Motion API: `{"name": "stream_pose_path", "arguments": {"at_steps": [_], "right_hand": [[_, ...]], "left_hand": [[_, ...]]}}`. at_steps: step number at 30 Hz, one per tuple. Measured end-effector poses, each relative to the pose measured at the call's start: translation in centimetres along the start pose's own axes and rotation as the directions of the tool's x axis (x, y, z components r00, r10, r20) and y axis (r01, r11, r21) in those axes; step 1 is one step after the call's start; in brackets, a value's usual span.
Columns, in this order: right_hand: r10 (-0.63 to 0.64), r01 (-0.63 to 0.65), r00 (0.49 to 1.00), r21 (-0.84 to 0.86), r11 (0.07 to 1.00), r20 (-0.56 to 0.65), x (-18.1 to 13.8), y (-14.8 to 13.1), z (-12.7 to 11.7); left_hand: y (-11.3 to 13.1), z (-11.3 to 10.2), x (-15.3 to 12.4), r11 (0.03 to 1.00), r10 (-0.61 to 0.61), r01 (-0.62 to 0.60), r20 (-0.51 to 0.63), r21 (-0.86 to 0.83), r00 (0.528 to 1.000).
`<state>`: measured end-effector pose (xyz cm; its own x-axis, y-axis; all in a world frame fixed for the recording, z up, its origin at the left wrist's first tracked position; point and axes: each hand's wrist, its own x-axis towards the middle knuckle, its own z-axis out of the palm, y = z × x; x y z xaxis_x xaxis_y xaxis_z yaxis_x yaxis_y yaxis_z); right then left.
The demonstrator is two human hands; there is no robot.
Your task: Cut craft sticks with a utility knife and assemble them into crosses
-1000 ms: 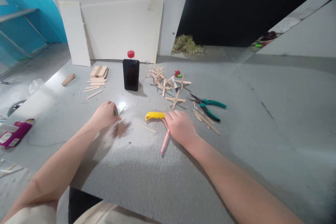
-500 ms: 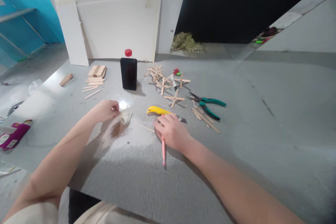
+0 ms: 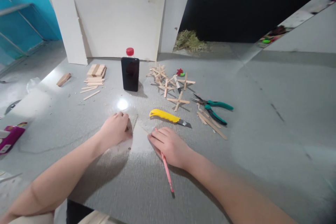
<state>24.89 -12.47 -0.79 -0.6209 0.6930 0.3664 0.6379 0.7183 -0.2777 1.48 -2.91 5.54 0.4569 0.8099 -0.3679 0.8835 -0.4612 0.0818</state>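
My left hand [image 3: 117,127] is closed low over the table, its fingers curled on a clear flat plastic piece [image 3: 135,123] whose thin edge shows beside the knuckles. Most of that piece is hidden or too see-through to make out. A pink pencil [image 3: 167,173] runs under my right hand [image 3: 169,145], held between its fingers, the rear end pointing towards me. The fingertips of this hand touch one end of a thin wooden craft stick [image 3: 143,129] lying between both hands. Just beyond the right hand lies a yellow utility knife [image 3: 165,115] with its blade out.
Green-handled pliers [image 3: 215,106] and loose stick pieces [image 3: 212,124] lie to the right. Crossed craft sticks [image 3: 178,101] sit behind the knife. A black phone [image 3: 130,74] stands against a red-capped bottle [image 3: 130,52]. Stacked craft sticks [image 3: 96,70] and a magenta object [image 3: 12,138] are on the left.
My left hand has come nearer and to the right with the clear piece, closer to the craft stick. My right hand has drawn back from the knife, the pencil moving with it.
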Motion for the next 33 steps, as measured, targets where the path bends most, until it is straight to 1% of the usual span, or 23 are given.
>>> {"name": "stream_pose_path", "arguments": {"at_steps": [4,8,12,16,19,22,24,26,28,30,33], "right_hand": [[0.024,-0.023,0.999,0.055,0.998,-0.022,-0.1,-0.1,0.2],[-0.014,0.014,1.0,0.095,0.995,-0.002,-0.1,0.0,-0.2],[-0.049,0.045,0.998,0.112,0.993,0.03,-0.4,-0.1,-0.4],[-0.017,0.016,1.0,0.113,0.994,0.011,-0.7,-0.3,-0.3],[-0.003,0.003,1.0,0.133,0.991,0.003,-0.7,-0.4,-0.4],[-0.041,0.04,0.999,0.194,0.98,-0.002,-0.6,-0.3,-0.7],[-0.033,0.038,0.999,0.234,0.972,-0.021,-0.5,-0.1,-1.0],[-0.001,0.015,0.998,0.257,0.966,-0.055,-0.5,0.1,-1.1],[0.025,0.004,0.994,0.267,0.964,-0.107,-0.6,0.3,-1.1],[0.057,-0.014,0.988,0.284,0.959,-0.144,-0.7,0.5,-1.1],[0.118,-0.066,0.979,0.289,0.955,-0.165,-0.9,0.6,-0.9]], "left_hand": [[-1.2,-0.6,1.2,0.999,0.03,-0.031,0.073,0.015,0.997],[-1.7,-1.2,1.3,0.999,0.036,-0.037,0.066,0.004,0.997],[-1.5,-1.6,1.1,0.993,0.056,-0.05,0.057,-0.108,0.997],[-1.4,-1.7,1.7,0.96,0.02,-0.021,-0.008,-0.28,1.0],[-1.3,-1.7,2.1,0.897,-0.011,-0.016,-0.058,-0.443,0.998],[-0.8,-1.5,2.0,0.789,0.032,-0.055,-0.049,-0.612,0.998],[0.0,-1.1,1.5,0.717,0.076,-0.073,-0.026,-0.693,0.997],[1.0,-0.5,0.8,0.659,0.116,-0.093,-0.02,-0.746,0.993],[2.0,0.3,0.1,0.618,0.138,-0.119,-0.041,-0.777,0.99],[2.9,1.1,-0.5,0.586,0.139,-0.153,-0.087,-0.795,0.986],[3.8,2.1,-1.0,0.555,0.126,-0.21,-0.169,-0.805,0.978]]}}
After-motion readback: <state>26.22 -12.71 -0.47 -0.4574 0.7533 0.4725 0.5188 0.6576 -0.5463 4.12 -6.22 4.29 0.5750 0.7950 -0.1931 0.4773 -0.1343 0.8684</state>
